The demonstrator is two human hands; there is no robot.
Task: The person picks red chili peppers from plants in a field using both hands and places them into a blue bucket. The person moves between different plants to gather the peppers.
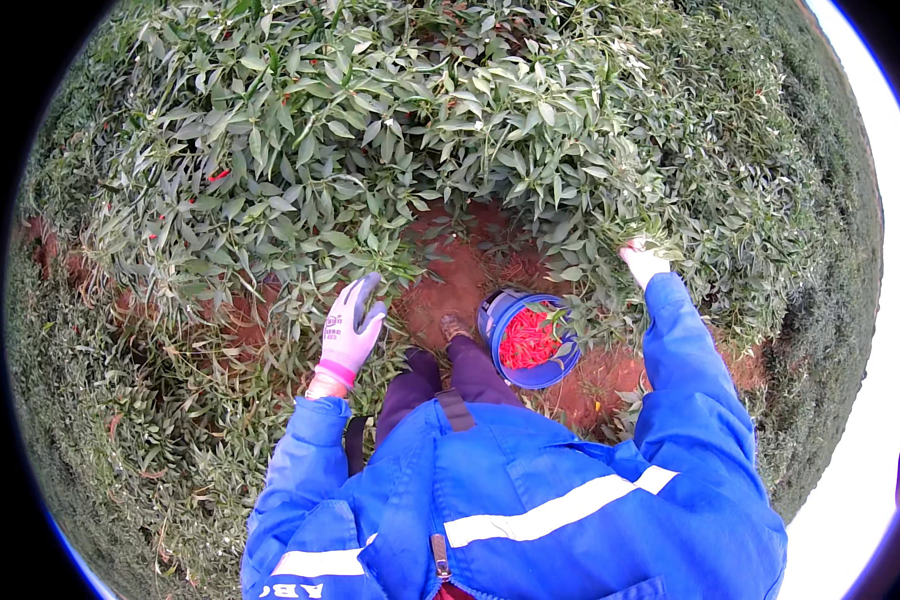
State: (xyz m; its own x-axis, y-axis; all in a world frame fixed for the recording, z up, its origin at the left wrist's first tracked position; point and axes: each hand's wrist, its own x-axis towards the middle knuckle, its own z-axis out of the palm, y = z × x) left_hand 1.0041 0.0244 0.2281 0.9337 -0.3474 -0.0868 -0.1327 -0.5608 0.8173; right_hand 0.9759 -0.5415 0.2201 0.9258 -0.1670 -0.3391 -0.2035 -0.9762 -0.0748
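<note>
Bucket [528, 338] on bare red soil by the feet, roughly half full of red chillies [526, 340]; picking well under way, probably. More red pods [218, 175] left in the plants [370, 120]. Left hand [349, 328] gloved, fingers spread, empty. Right hand [641, 262] in leaves; grip cannot be told.

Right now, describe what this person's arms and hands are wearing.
Both arms are in bright blue jacket sleeves; the jacket carries pale reflective stripes. The left hand wears a lilac knit glove with grey-coated fingers, a pink cuff band and small print on the back. The right hand, half among leaves, shows only a pale covering.
</note>
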